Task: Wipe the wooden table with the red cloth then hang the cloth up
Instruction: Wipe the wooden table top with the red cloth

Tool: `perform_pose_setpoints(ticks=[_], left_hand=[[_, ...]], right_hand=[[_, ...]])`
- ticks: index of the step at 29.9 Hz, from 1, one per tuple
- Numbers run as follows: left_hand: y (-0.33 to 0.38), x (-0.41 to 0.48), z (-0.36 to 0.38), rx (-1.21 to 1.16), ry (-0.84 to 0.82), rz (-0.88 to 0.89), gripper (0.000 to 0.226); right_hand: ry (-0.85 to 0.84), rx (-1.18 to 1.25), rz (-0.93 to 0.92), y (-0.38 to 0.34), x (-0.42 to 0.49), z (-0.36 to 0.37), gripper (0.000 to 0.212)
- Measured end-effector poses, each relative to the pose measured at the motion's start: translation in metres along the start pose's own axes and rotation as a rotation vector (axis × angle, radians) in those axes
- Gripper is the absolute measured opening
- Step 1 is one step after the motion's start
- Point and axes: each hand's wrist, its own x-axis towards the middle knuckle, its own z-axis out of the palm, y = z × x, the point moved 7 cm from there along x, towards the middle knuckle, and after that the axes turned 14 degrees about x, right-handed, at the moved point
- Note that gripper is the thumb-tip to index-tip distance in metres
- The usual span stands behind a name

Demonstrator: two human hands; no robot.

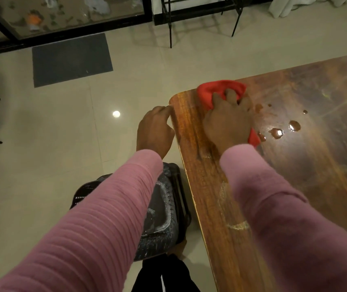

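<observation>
Right hand (228, 121) atop bunched red cloth (214, 89)

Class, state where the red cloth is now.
In the head view, the red cloth sits under the right hand on the wooden table near its rounded corner, left of the water drops.

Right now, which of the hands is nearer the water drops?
Right. The right hand, gripping the red cloth, is just beside the water drops; the left hand touches the table edge, farther away.

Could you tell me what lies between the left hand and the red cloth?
Head view: only a bare strip of wooden table by its rounded corner lies between left hand and red cloth.
</observation>
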Motion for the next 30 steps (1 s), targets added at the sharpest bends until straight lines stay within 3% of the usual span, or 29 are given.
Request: perform_pose_setpoints(ticks=[4,6,11,13,17,20,22,27,30], left_hand=[[-0.006,0.0,0.004,0.026,0.0,-0.051,0.049],[-0.008,-0.002,0.007,0.055,-0.015,-0.037,0.05],[-0.011,-0.003,0.009,0.105,-0.066,0.08,0.059],[-0.011,-0.004,0.01,0.113,-0.088,0.102,0.062],[-0.013,-0.008,0.013,0.155,-0.15,0.156,0.071],[-0.023,-0.007,0.016,0.233,-0.2,0.117,0.05],[-0.035,-0.007,0.016,0.25,-0.196,0.032,0.045],[-0.052,-0.008,0.014,0.198,-0.182,-0.054,0.056],[-0.048,-0.007,0.014,0.169,-0.178,-0.034,0.056]], right_hand=[[-0.034,0.004,-0.261,-0.043,-0.031,0.018,0.042],[-0.028,-0.016,-0.28,-0.034,-0.029,0.014,0.042],[0.049,0.023,0.086,0.026,0.022,-0.012,0.039],[0.031,0.026,0.106,0.019,0.033,-0.011,0.039],[-0.019,0.015,-0.152,-0.041,0.012,0.01,0.036],[-0.078,0.017,-0.403,-0.074,-0.028,0.03,0.039],[-0.093,0.009,-0.447,-0.065,-0.037,0.027,0.043],[0.029,0.001,-0.082,-0.002,0.002,0.001,0.042],[0.027,0.027,-0.08,-0.013,-0.003,0.003,0.042]])
